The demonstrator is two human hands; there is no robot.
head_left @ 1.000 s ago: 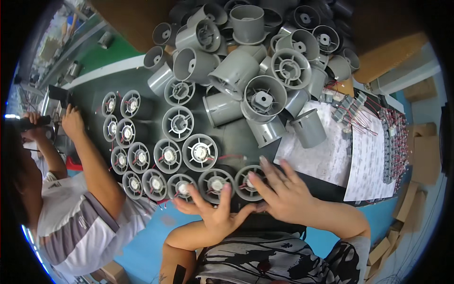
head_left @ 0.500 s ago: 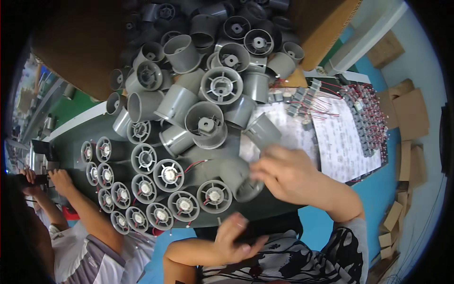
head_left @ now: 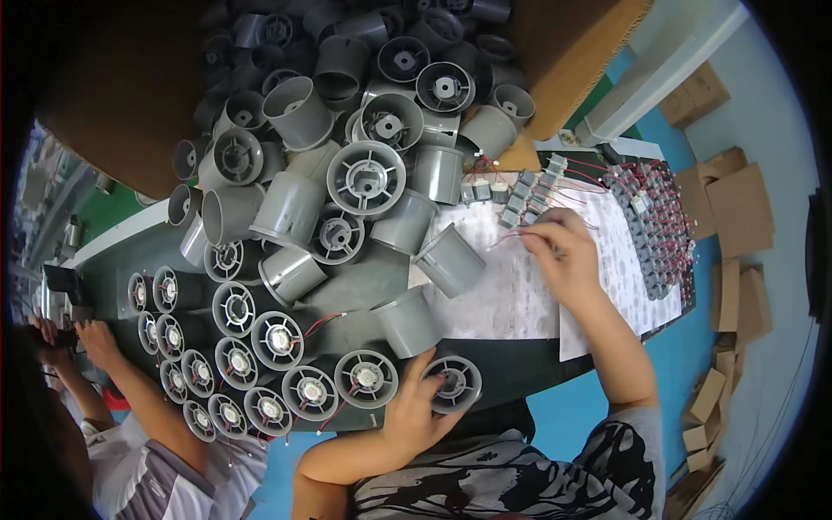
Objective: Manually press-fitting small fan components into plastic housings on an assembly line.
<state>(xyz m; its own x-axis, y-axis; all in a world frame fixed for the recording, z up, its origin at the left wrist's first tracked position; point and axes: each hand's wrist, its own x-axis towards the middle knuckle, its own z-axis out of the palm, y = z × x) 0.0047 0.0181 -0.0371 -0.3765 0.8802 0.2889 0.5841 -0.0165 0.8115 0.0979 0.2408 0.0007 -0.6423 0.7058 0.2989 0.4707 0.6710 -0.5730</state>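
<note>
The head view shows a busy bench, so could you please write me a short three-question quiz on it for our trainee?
1. True or false: in this view, the right hand appears over the white sheets.

2. What does the left hand grip?
A) A grey cup
B) A white sheet
C) A cardboard box

3. Order these from left to right in the picture: right hand; packed rows of small grey parts; left hand.

Key:
1. True.
2. A.
3. Left hand, right hand, packed rows of small grey parts.
</note>
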